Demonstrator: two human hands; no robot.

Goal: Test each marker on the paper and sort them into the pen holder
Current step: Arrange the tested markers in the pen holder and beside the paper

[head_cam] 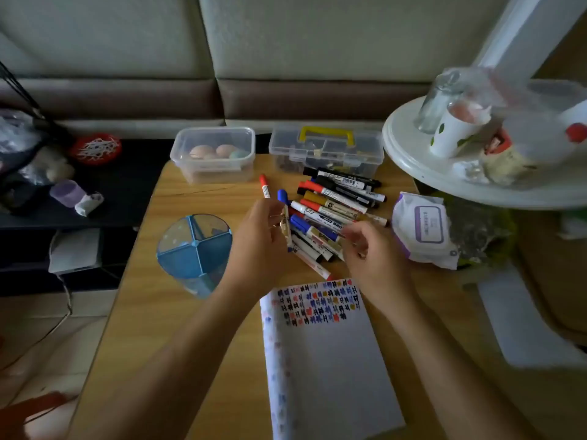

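Left hand: raised over the near-left edge of the marker pile, fingers curled around a pale marker with a blue cap, held steeply, cap end pointing away from the person. A red-capped marker shows just beyond the fingers; whether it is in the same grip or lying on the table cannot be told.

Right hand: over the near-right side of the pile, fingertips pinched at the near end of a blue-capped marker. Grip appears closed on it, though the contact is partly hidden.

Marker pile: roughly a dozen or more, mixed black, red, blue and yellow caps, lying on the table directly ahead of both hands. Long axes mostly run from far-left to near-right.

Paper: white sheet, near side of the pile, just below the right hand; top band filled with rows of coloured test marks, remainder blank.

Pen holder: blue, round, four compartments, all apparently empty; stands to the left of the left hand, which is the nearer one. Judgement: sorting barely begun.

Periphery: clear box and handled case beyond the pile; wipes pack to the right.
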